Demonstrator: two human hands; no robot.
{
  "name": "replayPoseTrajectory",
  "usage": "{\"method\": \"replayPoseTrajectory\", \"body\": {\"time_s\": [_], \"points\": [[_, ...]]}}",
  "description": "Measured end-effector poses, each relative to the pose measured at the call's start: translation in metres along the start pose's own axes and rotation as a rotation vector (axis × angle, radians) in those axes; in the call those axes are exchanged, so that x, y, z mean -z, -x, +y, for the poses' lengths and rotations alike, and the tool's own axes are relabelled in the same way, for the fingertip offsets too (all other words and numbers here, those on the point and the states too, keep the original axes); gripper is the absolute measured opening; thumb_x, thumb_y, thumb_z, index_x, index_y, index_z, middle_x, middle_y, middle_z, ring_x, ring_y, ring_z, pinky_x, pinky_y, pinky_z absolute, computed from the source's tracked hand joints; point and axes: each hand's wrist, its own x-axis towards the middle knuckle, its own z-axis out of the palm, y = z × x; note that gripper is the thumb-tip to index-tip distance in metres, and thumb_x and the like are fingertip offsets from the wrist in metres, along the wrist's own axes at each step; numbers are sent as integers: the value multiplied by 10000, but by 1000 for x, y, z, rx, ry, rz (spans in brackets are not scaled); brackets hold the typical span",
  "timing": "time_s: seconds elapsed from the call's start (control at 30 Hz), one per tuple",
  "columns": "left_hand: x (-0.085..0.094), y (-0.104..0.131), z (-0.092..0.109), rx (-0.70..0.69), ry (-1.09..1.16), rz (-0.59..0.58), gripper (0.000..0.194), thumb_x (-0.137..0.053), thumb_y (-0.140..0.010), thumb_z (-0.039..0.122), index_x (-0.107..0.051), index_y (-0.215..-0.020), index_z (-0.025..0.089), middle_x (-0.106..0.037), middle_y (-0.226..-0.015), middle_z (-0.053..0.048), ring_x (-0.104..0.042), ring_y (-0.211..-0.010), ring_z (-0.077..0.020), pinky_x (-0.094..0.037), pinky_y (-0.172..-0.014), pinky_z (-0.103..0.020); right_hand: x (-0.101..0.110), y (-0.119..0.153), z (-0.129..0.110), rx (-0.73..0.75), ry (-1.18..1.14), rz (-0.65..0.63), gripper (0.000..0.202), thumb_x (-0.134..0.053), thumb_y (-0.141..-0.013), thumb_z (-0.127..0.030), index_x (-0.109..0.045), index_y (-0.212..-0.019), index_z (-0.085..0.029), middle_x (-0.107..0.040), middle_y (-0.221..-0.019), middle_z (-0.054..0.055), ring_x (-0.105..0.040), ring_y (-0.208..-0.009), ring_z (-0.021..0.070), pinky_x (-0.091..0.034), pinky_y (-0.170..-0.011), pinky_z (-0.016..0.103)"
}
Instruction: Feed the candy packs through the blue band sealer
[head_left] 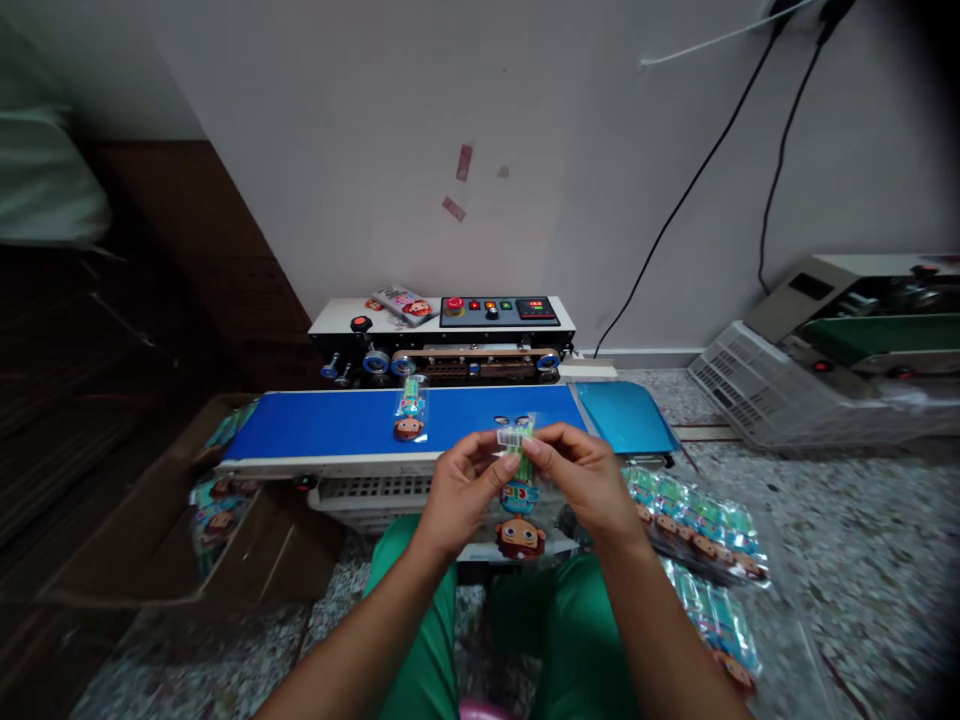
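Observation:
Both hands pinch the top of one clear packet (pixel 519 535) with a cartoon face at its lower end and a barcode near its top. My left hand (pixel 466 490) grips the packet's left side between thumb and fingers, and my right hand (pixel 585 475) grips its right side. The packet hangs upright in front of the blue conveyor belt (pixel 315 418). Another such packet (pixel 410 410) lies on the belt, below the rollers of a sealing machine (pixel 405 318).
At the left stands an open cardboard box (pixel 277 545) with packets inside. Rows of packets (pixel 701 525) lie at the lower right. A white crate (pixel 772 400) and a second machine (pixel 847 300) are at the far right. Black cables (pixel 694 180) run down the wall.

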Motion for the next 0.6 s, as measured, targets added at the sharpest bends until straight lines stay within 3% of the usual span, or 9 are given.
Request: {"method": "replayPoseTrajectory", "body": {"time_s": [0.13, 0.4, 0.6], "points": [[1, 49, 22, 13, -33, 50, 129, -740, -692, 249, -671, -740, 152, -664, -721, 9, -567, -672, -85, -445, -669, -199, -16, 50, -17, -5, -48, 11, 140, -683, -757, -337, -649, -780, -203, -575, -663, -38, -476, -598, 76, -379, -556, 194], [6, 122, 42, 42, -66, 64, 159, -725, -709, 267, -631, -767, 153, -625, -702, 19, -532, -632, -75, -432, -615, -191, -35, 115, -38, -16, -174, 49, 172, -661, -781, -325, -697, -924, -236, -649, -765, -4, -496, -627, 91, -382, -551, 210], [0, 167, 46, 14, -143, 55, 157, -698, -731, 287, -614, -762, 158, -603, -702, 18, -526, -645, -91, -430, -624, -205, -48, 148, -42, -48, -259, 59, 125, -701, -736, -296, -709, -835, -219, -606, -667, -22, -448, -581, 83, -358, -541, 218]]}}
